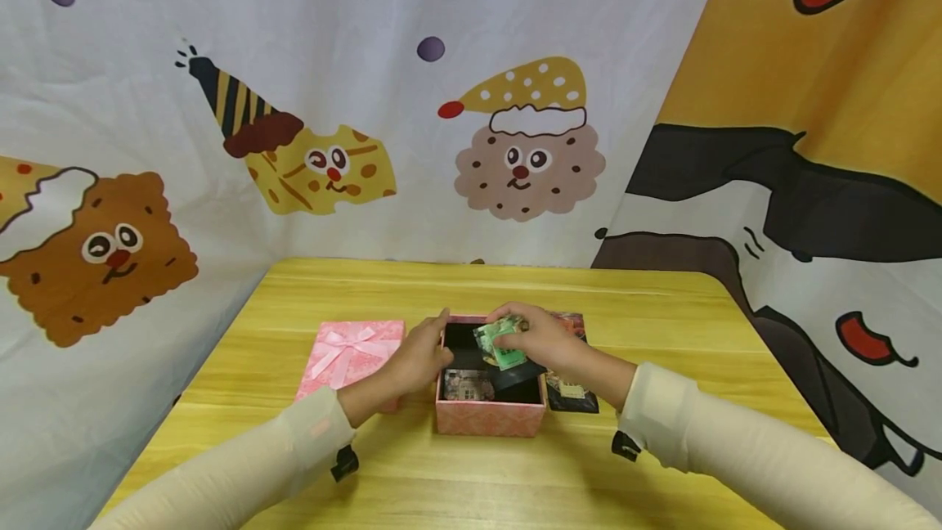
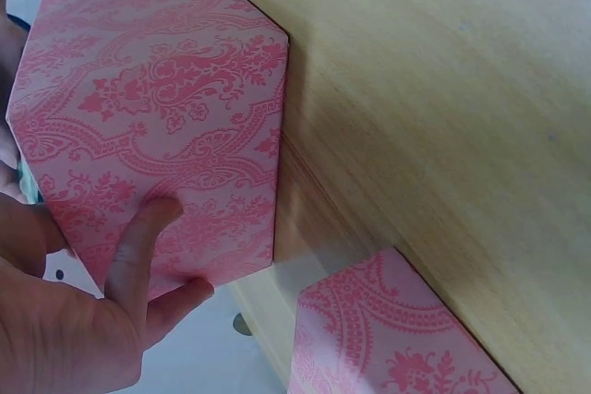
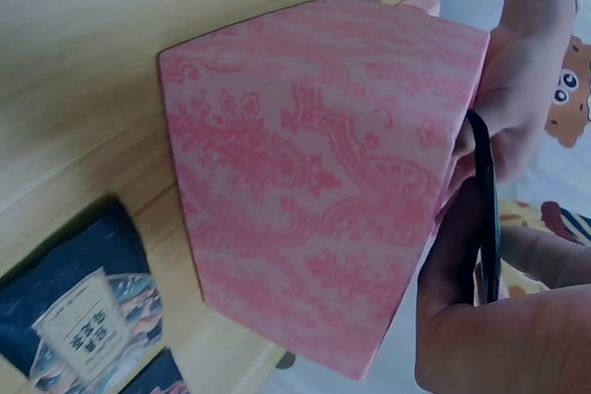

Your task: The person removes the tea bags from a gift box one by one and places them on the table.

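Observation:
An open pink patterned box [image 1: 489, 419] with a dark inside stands on the table. At its left wall, my left hand [image 1: 419, 358] holds it, thumb at the rim and fingers spread on the outer face. The left wrist view shows those fingertips [image 2: 164, 209] on the pink side. Over the box opening, my right hand [image 1: 540, 339] pinches a flat packet with a green printed front [image 1: 504, 346]. Edge-on in the right wrist view, this packet [image 3: 487, 200] is a thin dark strip between thumb and fingers. Another printed packet [image 1: 468, 385] lies inside, at the box's near left.
Left of the box lies a pink lid [image 1: 353, 354] with a ribbon bow. Dark printed packets [image 1: 572, 401] lie on the table close to the box's right side. The wooden table [image 1: 486, 481] ends at a cartoon-printed cloth [image 1: 412, 227] behind.

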`<action>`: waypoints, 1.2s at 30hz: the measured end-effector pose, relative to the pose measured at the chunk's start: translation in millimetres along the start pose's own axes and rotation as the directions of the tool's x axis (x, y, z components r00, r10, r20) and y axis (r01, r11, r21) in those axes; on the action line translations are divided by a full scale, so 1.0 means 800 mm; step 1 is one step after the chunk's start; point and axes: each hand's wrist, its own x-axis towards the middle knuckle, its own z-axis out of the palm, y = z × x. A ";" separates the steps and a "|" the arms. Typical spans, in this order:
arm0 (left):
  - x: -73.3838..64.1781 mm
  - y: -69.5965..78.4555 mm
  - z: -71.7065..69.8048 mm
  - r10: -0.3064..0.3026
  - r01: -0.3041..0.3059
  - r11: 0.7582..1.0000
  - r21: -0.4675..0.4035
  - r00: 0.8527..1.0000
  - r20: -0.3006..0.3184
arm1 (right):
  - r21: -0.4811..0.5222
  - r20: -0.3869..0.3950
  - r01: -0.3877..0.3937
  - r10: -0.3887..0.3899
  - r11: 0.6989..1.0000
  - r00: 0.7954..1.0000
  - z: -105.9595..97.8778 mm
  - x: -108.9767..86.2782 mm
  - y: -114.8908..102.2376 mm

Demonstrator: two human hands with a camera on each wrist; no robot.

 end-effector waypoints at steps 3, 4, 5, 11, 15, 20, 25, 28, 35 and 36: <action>0.000 0.001 -0.001 -0.010 0.010 1.000 -0.005 1.000 0.010 | 0.011 -0.012 -0.005 0.005 1.000 1.000 -0.009 -0.006 0.002; 0.000 0.001 -0.001 -0.015 0.015 1.000 -0.007 1.000 0.015 | 0.012 -0.015 -0.003 0.004 1.000 1.000 -0.013 -0.008 0.004; 0.000 0.001 -0.001 -0.019 0.019 1.000 -0.010 1.000 0.019 | 0.018 -0.015 -0.003 0.003 1.000 1.000 -0.016 -0.010 0.006; 0.000 0.001 -0.002 -0.030 0.030 1.000 -0.006 0.999 0.022 | 0.048 -0.039 0.006 -0.004 0.999 0.999 -0.036 -0.019 0.018; 0.001 0.001 -0.001 -0.037 0.037 0.999 -0.001 0.999 0.029 | 0.088 -0.045 0.012 -0.008 0.996 0.999 -0.048 -0.028 0.027; 0.001 0.001 -0.001 -0.047 0.047 0.999 0.001 0.998 0.034 | 0.116 -0.057 -0.010 0.017 0.993 0.998 -0.060 -0.037 0.040; 0.000 0.002 -0.002 -0.048 0.048 0.999 0.002 0.998 0.030 | 0.131 -0.060 -0.022 0.030 0.991 0.998 -0.071 -0.047 0.051; 0.000 0.001 -0.002 -0.044 0.044 0.999 -0.001 0.999 0.030 | 0.138 -0.056 -0.018 0.025 0.990 0.998 -0.078 -0.054 0.057; 0.000 0.002 -0.002 -0.040 0.040 0.999 0.000 0.999 0.027 | 0.169 -0.050 -0.031 0.040 0.985 0.998 -0.090 -0.066 0.074; -0.001 0.002 -0.002 -0.044 0.044 0.999 -0.002 0.999 0.029 | 0.171 -0.047 -0.040 0.048 0.984 0.998 -0.090 -0.067 0.077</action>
